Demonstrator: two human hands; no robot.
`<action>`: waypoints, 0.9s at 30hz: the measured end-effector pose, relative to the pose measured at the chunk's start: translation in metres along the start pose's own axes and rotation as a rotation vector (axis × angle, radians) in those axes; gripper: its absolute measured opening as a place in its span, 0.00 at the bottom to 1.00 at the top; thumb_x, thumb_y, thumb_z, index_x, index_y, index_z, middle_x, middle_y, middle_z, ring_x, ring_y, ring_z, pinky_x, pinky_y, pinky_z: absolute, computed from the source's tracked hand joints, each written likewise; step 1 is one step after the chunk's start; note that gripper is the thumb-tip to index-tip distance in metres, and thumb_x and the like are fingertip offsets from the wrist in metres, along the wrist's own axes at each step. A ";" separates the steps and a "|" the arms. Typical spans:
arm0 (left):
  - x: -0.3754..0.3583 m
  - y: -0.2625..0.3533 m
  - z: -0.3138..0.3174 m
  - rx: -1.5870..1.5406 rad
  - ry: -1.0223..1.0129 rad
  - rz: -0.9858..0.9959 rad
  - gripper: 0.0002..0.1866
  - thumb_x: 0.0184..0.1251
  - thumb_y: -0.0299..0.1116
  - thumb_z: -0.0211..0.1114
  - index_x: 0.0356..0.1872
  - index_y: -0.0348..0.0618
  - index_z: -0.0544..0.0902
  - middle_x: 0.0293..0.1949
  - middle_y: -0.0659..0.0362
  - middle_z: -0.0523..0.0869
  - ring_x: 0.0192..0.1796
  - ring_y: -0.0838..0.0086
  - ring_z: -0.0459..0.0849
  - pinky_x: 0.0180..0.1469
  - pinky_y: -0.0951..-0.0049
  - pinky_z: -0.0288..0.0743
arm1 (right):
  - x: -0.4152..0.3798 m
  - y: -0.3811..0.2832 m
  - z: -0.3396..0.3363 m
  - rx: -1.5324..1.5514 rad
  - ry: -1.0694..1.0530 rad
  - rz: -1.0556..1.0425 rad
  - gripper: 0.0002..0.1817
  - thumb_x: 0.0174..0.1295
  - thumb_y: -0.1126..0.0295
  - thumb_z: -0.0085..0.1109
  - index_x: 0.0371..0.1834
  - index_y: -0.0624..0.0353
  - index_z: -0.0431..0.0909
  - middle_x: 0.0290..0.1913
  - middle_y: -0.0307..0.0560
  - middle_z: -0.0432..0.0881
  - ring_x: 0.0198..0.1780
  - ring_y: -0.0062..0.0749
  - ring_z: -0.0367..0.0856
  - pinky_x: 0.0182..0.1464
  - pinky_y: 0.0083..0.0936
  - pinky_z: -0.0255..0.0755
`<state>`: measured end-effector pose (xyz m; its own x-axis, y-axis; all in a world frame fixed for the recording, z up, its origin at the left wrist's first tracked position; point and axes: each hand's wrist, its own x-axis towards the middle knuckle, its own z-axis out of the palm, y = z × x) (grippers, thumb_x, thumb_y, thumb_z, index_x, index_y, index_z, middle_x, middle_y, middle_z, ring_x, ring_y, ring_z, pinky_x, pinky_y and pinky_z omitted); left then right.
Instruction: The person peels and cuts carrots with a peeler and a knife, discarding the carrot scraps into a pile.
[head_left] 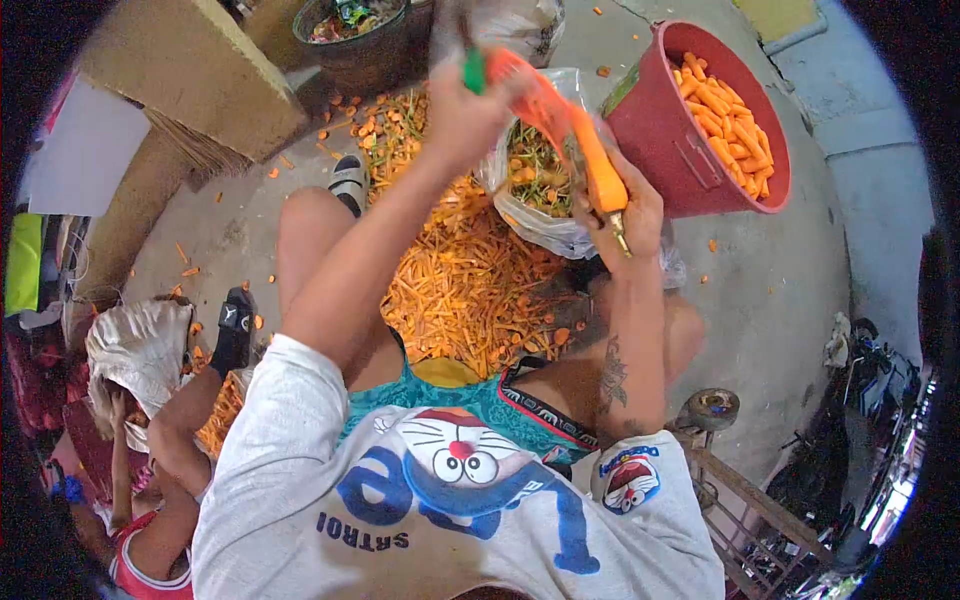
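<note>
My right hand (630,205) is closed around an orange carrot (598,165), its green-brown stem end pointing down toward my wrist. Just up and left of it, my left hand (465,115) grips a tool with a green handle (474,72), whose dark end sticks up past the fist. A blurred red-orange streak (535,98) spans from this fist to the carrot's upper end; I cannot tell whether it is part of the tool or a peel. Below both hands, a heap of carrot peelings (465,275) covers the floor between my legs.
A red tub (650,120) of peeled carrots (730,125) leans at the upper right. Beside it sits a clear plastic bag (545,225) of greenish trimmings. A dark bucket (365,60) stands at the back. Another person (160,520) sits at the lower left near a white sack (140,345).
</note>
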<state>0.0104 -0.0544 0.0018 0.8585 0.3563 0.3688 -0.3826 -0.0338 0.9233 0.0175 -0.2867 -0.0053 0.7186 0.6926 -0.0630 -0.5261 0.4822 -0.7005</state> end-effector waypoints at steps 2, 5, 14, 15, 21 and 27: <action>-0.028 0.021 0.025 0.017 -0.078 0.294 0.04 0.66 0.29 0.72 0.36 0.40 0.87 0.30 0.62 0.89 0.32 0.78 0.86 0.37 0.72 0.80 | -0.001 0.002 0.028 -0.122 0.276 -0.023 0.25 0.74 0.58 0.48 0.65 0.67 0.73 0.38 0.45 0.83 0.29 0.25 0.79 0.26 0.20 0.71; -0.003 0.008 -0.002 0.176 -0.055 0.160 0.05 0.66 0.28 0.72 0.38 0.39 0.86 0.30 0.63 0.88 0.32 0.78 0.85 0.39 0.73 0.80 | -0.007 0.006 0.047 -0.167 0.454 -0.098 0.24 0.75 0.60 0.48 0.65 0.66 0.74 0.40 0.44 0.84 0.31 0.26 0.80 0.27 0.20 0.72; -0.011 0.012 -0.003 0.245 -0.179 0.231 0.08 0.68 0.31 0.71 0.43 0.37 0.87 0.27 0.64 0.87 0.30 0.77 0.85 0.40 0.75 0.80 | 0.001 0.018 0.044 -0.274 0.495 -0.149 0.26 0.74 0.60 0.49 0.68 0.65 0.73 0.41 0.46 0.84 0.31 0.25 0.81 0.26 0.18 0.70; 0.011 -0.004 -0.017 0.260 -0.063 0.169 0.08 0.68 0.31 0.71 0.42 0.38 0.87 0.27 0.64 0.87 0.31 0.77 0.85 0.40 0.75 0.80 | -0.006 0.017 0.037 -0.232 0.399 -0.083 0.24 0.75 0.61 0.48 0.66 0.65 0.74 0.40 0.46 0.83 0.31 0.25 0.81 0.26 0.18 0.70; -0.005 0.005 -0.009 0.086 0.004 0.075 0.08 0.63 0.31 0.75 0.35 0.38 0.86 0.30 0.62 0.88 0.34 0.76 0.85 0.39 0.69 0.80 | -0.002 0.014 0.024 -0.086 0.269 -0.062 0.22 0.74 0.60 0.49 0.61 0.66 0.76 0.42 0.45 0.83 0.34 0.26 0.81 0.30 0.22 0.74; 0.023 -0.013 -0.035 0.147 0.012 0.140 0.09 0.66 0.33 0.74 0.38 0.40 0.85 0.31 0.64 0.87 0.35 0.81 0.83 0.40 0.72 0.78 | -0.012 0.017 0.035 -0.105 0.308 -0.024 0.21 0.75 0.59 0.48 0.60 0.64 0.75 0.37 0.43 0.80 0.33 0.24 0.77 0.29 0.21 0.69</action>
<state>0.0235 -0.0130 -0.0051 0.7960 0.3495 0.4941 -0.4430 -0.2198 0.8692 -0.0157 -0.2676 0.0088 0.8425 0.4791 -0.2461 -0.4688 0.4272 -0.7731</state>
